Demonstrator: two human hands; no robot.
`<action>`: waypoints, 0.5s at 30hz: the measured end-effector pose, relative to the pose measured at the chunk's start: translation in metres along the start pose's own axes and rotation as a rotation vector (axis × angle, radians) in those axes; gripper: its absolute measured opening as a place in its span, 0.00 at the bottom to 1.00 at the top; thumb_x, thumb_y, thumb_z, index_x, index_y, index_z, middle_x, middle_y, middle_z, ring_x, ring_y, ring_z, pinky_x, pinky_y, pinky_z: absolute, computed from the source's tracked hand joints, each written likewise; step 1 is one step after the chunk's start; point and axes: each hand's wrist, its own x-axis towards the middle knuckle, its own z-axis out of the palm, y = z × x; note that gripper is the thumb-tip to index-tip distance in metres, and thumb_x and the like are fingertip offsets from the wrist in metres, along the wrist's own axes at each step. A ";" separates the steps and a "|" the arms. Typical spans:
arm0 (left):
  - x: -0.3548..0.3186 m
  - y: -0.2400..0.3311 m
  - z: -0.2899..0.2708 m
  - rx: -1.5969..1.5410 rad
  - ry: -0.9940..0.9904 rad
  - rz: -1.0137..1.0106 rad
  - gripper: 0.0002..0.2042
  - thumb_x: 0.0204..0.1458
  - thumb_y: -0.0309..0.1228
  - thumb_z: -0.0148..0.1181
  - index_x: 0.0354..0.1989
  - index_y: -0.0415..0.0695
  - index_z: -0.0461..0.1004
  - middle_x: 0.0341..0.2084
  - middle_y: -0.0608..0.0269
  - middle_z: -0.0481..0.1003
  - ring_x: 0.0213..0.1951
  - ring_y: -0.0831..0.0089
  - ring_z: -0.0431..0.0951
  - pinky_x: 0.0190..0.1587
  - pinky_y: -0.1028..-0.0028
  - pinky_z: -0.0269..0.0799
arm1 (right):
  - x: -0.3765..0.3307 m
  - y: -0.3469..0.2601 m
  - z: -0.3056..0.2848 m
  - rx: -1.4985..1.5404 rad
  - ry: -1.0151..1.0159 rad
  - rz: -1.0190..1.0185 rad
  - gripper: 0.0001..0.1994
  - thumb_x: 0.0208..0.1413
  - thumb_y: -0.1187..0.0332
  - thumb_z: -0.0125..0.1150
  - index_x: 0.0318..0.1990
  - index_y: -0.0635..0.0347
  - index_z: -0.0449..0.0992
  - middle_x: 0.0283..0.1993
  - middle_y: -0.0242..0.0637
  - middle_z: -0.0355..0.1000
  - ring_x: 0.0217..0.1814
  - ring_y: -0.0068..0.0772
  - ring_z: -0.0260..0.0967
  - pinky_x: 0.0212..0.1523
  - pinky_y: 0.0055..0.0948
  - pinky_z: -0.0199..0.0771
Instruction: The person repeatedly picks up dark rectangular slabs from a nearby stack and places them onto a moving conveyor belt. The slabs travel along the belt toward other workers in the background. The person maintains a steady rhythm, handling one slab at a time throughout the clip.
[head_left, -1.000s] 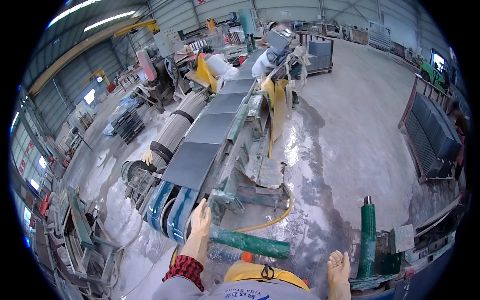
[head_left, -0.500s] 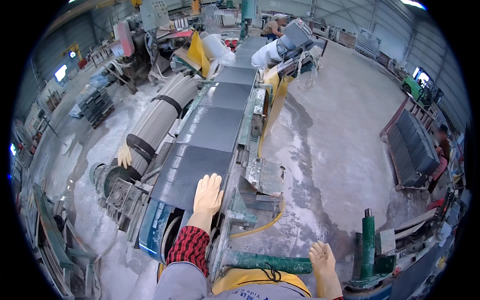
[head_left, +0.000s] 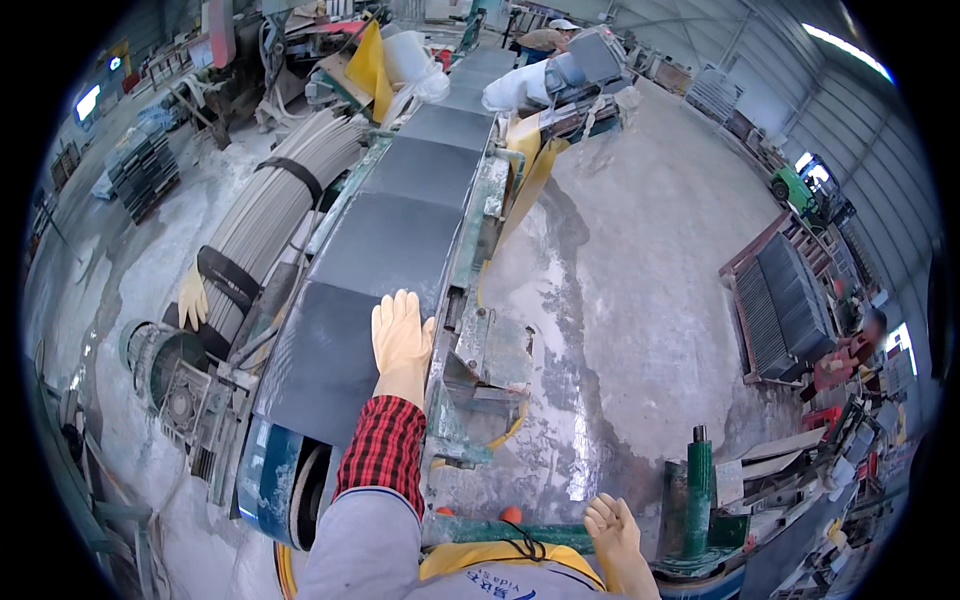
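Note:
My left hand (head_left: 400, 335), in a cream rubber glove below a red-and-black checked cuff, lies palm down with fingers stretched. It rests at the right side of the nearest dark grey slab (head_left: 325, 350), close to the slab's edge. Several more dark slabs (head_left: 395, 240) lie end to end beyond it on a long conveyor (head_left: 270, 480). My right hand (head_left: 614, 530), gloved the same way, is held at waist height near a green bar (head_left: 560, 535). Its fingers are curled in, and nothing shows in them.
Left of the conveyor is a ribbed grey roller-like bundle (head_left: 265, 210) with black bands; an empty glove (head_left: 193, 298) hangs on it. A green post (head_left: 698, 490) stands at right. Stacked slabs on a rack (head_left: 790, 305) are farther right, beside a person. Another person (head_left: 545, 42) is at the far end.
My left hand has moved farther along the near slab and toward its right edge. The view has turned slightly, shifting the scene leftward. My right hand stays curled at waist height.

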 end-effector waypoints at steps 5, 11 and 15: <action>-0.036 -0.012 -0.017 -0.049 0.004 0.167 0.24 0.58 0.38 0.55 0.60 0.41 0.66 0.63 0.51 0.65 0.65 0.50 0.61 0.69 0.57 0.52 | 0.029 -0.004 0.003 -0.231 0.056 0.029 0.24 0.69 0.57 0.49 0.60 0.69 0.65 0.52 0.45 0.73 0.47 0.41 0.73 0.48 0.38 0.74; -0.124 -0.019 -0.049 -0.021 0.002 0.218 0.23 0.58 0.35 0.53 0.61 0.39 0.65 0.62 0.48 0.65 0.63 0.46 0.61 0.67 0.55 0.55 | 0.062 0.005 0.000 -0.388 -0.057 0.144 0.26 0.68 0.55 0.51 0.62 0.69 0.65 0.55 0.49 0.73 0.50 0.43 0.74 0.52 0.40 0.76; -0.197 -0.011 -0.089 -0.024 -0.017 0.149 0.24 0.56 0.33 0.54 0.62 0.41 0.65 0.62 0.48 0.65 0.64 0.46 0.61 0.67 0.54 0.53 | 0.076 0.017 -0.028 -0.437 -0.089 0.207 0.26 0.67 0.55 0.51 0.62 0.69 0.67 0.55 0.51 0.74 0.49 0.43 0.75 0.52 0.40 0.77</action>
